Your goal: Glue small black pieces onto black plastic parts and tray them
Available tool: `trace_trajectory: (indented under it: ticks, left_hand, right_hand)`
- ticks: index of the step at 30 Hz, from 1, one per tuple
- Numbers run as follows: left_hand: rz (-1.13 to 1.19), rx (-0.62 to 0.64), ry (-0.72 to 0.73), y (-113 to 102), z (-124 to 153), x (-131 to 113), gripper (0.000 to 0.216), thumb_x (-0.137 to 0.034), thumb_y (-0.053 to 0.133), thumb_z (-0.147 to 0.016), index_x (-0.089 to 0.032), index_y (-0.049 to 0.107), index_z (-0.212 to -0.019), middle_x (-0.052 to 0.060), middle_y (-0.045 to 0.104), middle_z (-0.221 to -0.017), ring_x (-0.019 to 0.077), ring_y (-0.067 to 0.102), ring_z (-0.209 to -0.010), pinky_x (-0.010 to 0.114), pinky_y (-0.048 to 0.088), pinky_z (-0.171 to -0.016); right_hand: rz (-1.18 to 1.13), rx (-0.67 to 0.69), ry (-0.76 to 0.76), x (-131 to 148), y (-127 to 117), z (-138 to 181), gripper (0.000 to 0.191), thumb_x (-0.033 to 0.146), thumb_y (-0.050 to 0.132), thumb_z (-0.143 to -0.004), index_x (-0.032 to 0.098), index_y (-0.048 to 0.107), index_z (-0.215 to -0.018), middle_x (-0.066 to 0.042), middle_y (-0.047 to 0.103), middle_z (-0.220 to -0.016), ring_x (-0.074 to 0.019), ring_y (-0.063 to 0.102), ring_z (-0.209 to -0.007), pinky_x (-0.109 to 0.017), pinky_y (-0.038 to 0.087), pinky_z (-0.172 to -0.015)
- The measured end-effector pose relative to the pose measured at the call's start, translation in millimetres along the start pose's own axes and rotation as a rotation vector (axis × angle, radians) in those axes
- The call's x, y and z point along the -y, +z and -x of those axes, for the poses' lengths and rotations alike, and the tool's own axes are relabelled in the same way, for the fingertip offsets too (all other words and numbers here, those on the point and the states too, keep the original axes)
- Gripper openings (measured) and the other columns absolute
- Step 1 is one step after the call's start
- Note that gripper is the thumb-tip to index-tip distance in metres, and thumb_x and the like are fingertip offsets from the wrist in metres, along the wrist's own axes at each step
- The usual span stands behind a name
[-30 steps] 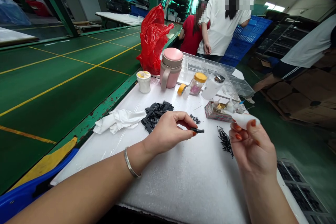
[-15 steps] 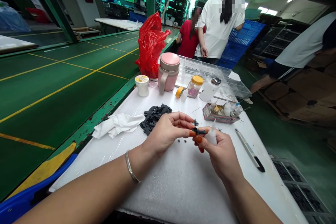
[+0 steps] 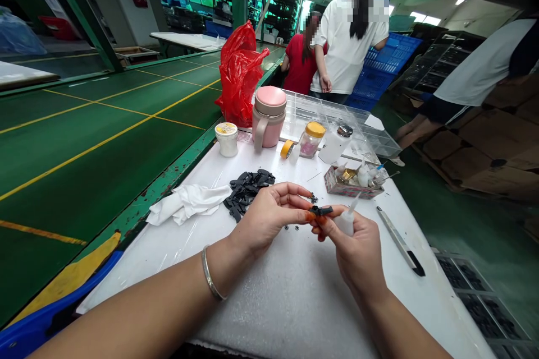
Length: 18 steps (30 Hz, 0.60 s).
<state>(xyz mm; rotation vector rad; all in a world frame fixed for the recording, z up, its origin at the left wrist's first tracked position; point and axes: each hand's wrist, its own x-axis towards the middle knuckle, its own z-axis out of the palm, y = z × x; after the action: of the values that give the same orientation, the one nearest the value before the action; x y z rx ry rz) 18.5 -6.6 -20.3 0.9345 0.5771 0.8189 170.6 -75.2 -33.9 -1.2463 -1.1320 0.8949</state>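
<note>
Over the white table (image 3: 261, 303), my left hand (image 3: 272, 213) pinches a small black plastic part (image 3: 322, 211) between thumb and fingers. My right hand (image 3: 356, 241) has its fingertips at the same part and keeps a white dropper bottle (image 3: 346, 223) in its grip, the thin nozzle pointing up and to the right. A pile of black plastic parts (image 3: 248, 188) lies behind my left hand. Small black round pieces (image 3: 297, 228) rest on the table near my fingers, and more (image 3: 313, 198) lie just beyond them.
Left of the pile is a crumpled white cloth (image 3: 187, 202). Behind stand a white tub (image 3: 227, 140), a pink mug (image 3: 269, 118), a yellow-lidded jar (image 3: 312, 139) and a red bag (image 3: 240, 78). On the right are a box of bottles (image 3: 353, 182) and a cutter knife (image 3: 400, 241). People stand beyond.
My right hand has turned slightly, and the dropper bottle's nozzle now leans further right, away from the black part. My left hand stays almost still.
</note>
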Motion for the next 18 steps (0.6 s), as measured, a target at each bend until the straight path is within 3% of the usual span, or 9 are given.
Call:
trace_trajectory:
  ticks: [4,8,14,18]
  left_hand:
    - [-0.004,0.009,0.012,-3.8,-2.0,0.7,0.034,-0.007,0.08,-0.063,-0.012,0.066,-0.094,0.002,0.068,-0.08,0.0119,0.064,-0.071,0.025,0.048,-0.072]
    - [0.005,0.095,0.002,-8.8,-3.3,-1.0,0.04,-0.008,0.08,-0.066,-0.014,0.063,-0.102,0.002,0.069,-0.081,0.0107,0.063,-0.071,0.023,0.048,-0.07]
    - [-0.004,0.249,-0.001,-7.7,-2.2,-4.4,0.041,-0.007,0.077,-0.068,-0.015,0.06,-0.105,0.004,0.071,-0.078,0.0137,0.066,-0.069,0.027,0.05,-0.07]
    - [-0.006,0.28,0.006,-6.5,-2.6,-4.7,0.043,-0.004,0.077,-0.066,-0.015,0.06,-0.104,0.003,0.071,-0.076,0.0143,0.066,-0.07,0.027,0.051,-0.072]
  right_hand:
    - [-0.29,0.196,0.241,0.2,-3.3,-7.1,0.017,0.03,0.071,-0.082,0.013,0.069,-0.079,-0.005,0.066,-0.071,-0.0114,0.057,-0.06,-0.02,0.045,-0.052]
    - [-0.568,0.32,0.436,0.8,-8.0,-11.3,0.012,0.024,0.073,-0.077,0.014,0.069,-0.076,-0.004,0.065,-0.065,-0.0088,0.056,-0.051,-0.017,0.042,-0.046]
    - [-0.704,0.475,0.53,-1.8,-10.2,-8.6,0.017,0.029,0.074,-0.077,0.012,0.072,-0.079,-0.006,0.068,-0.063,-0.0094,0.058,-0.046,-0.014,0.04,-0.039]
    - [-0.698,0.583,0.539,-2.1,-10.4,-6.5,0.026,0.036,0.073,-0.078,0.01,0.071,-0.076,-0.008,0.068,-0.059,-0.0084,0.056,-0.039,-0.014,0.038,-0.036]
